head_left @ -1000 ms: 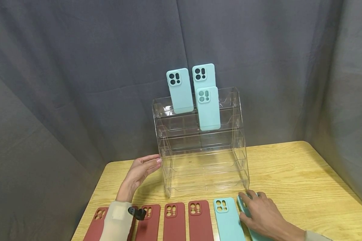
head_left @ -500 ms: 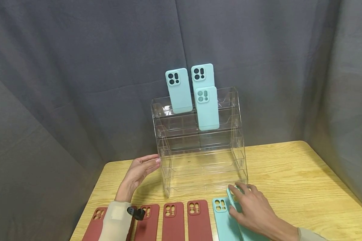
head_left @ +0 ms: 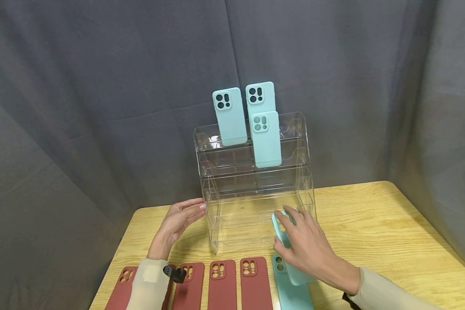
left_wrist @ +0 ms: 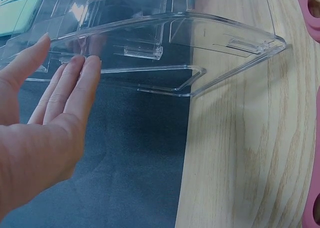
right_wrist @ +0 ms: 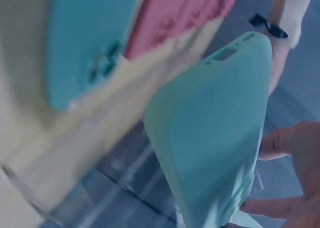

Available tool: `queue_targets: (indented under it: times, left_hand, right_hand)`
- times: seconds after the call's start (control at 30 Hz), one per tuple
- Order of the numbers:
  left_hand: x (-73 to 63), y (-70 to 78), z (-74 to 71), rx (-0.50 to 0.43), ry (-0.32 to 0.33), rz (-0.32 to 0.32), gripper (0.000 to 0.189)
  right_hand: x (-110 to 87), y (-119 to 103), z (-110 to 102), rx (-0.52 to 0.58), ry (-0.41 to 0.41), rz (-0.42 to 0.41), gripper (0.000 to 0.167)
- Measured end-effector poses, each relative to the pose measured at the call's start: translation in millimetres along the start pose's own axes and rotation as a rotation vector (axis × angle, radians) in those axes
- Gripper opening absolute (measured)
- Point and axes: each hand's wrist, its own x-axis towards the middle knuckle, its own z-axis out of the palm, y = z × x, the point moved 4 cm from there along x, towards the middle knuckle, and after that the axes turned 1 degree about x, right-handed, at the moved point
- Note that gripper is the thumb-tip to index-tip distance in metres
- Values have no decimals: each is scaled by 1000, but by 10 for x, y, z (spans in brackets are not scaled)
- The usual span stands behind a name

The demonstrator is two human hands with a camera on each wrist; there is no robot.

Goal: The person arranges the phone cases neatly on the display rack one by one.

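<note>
My right hand (head_left: 308,245) grips a turquoise phone case (right_wrist: 210,113) by its edges, raised and tilted before the lower right of a clear acrylic tiered stand (head_left: 232,173). In the right wrist view, the case's camera end lies near the fingers. My left hand (head_left: 180,224), fingers extended, touches the stand's left side, as the left wrist view also shows. Two turquoise cases lean in the top tier, the left one (head_left: 233,122) apart from the right one (head_left: 264,95). A third turquoise case (head_left: 268,146) stands one tier lower, overlapping the right one.
Along the front of the wooden table (head_left: 372,232) lies a row of several dark red phone cases (head_left: 222,286). One turquoise case (head_left: 294,297) lies at the row's right end, partly below the held one. A grey curtain (head_left: 120,86) hangs behind and at both sides.
My right hand has lifted the rightmost turquoise case off the table and carried it left and up toward the stand. The left hand stays at the stand's side.
</note>
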Motion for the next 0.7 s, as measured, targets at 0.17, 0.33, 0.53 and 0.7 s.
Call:
queue_targets:
  times: [0.17, 0.33, 0.53, 0.7]
  left_hand:
    - [13, -1, 14, -19, -12, 4, 52]
    - [11, -4, 21, -21, -3, 0, 52]
    - [18, -15, 11, -14, 0, -3, 53]
    - [17, -22, -5, -20, -5, -3, 53]
  right_hand:
    - [300, -60, -126, 3, 171, -60, 58]
    - [633, -160, -280, 10, 280, -79, 61]
    - [1008, -259, -457, 36, 389, -88, 59]
    - [1294, -318, -526, 42, 474, -121, 58]
